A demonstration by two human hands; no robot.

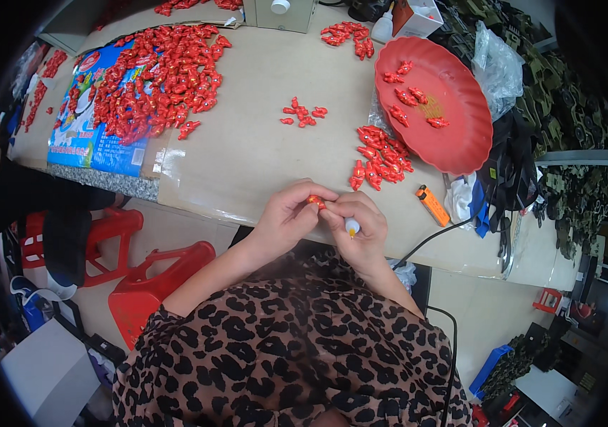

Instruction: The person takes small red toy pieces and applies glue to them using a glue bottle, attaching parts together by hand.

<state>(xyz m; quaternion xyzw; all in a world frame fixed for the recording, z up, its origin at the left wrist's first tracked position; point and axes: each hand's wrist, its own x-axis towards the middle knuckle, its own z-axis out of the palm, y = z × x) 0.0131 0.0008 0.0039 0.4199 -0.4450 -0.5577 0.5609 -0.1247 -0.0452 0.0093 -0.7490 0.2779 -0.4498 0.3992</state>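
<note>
My left hand [286,217] pinches a small red toy piece [316,202] at the near edge of the table [247,156]. My right hand [362,226] touches the same piece with its fingertips and holds a small white bottle with a yellow tip [352,228] in its fingers. Both hands meet just above the table's front edge. A heap of the same red pieces [382,158] lies a little beyond my right hand, and a small cluster [304,114] sits farther out in the middle.
A red scalloped tray [460,121] with a few pieces stands at the right. A big pile of red pieces [161,78] covers a blue printed sheet at the left. An orange lighter [432,205], a black cable [432,238] and red plastic stools [154,285] are nearby.
</note>
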